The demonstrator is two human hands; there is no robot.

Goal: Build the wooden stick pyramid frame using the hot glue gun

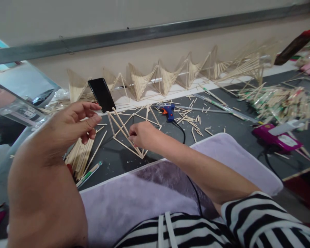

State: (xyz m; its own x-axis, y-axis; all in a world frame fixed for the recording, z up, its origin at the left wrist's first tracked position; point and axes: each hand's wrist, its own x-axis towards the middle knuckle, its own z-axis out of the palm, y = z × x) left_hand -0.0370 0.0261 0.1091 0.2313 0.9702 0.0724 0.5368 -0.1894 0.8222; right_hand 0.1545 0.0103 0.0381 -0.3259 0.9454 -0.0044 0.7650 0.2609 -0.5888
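Curling inward in the head view, the fingers of the right hand (142,136) sit at the side of a small stick frame (119,126) on the dark tabletop (108,168). The back of that hand hides its fingertips, so whether they grip a stick cannot be told. The left hand (79,120) is loosely half open near the frame's upper end, with a gap between thumb and forefinger and nothing visible in it; the lower picture edge cuts off its arm. A phone (102,94) stands tilted just behind the frame, its screen dark. Clear packets (279,101) heaped at right hold thin sticks; glare and blur make single ones hard to pick out. Another wrapper (90,174), green-marked, lies beside loose sticks (81,156), partly covered by the left forearm. What the clear plastic object (18,105) at the left edge holds is unclear. A blue glue gun (169,112) lies beyond the right hand, its nozzle lost among stick pieces; a purple one (277,137) rests farther right. Behind, a row of fanned stick structures (142,82) blurs toward its right end.
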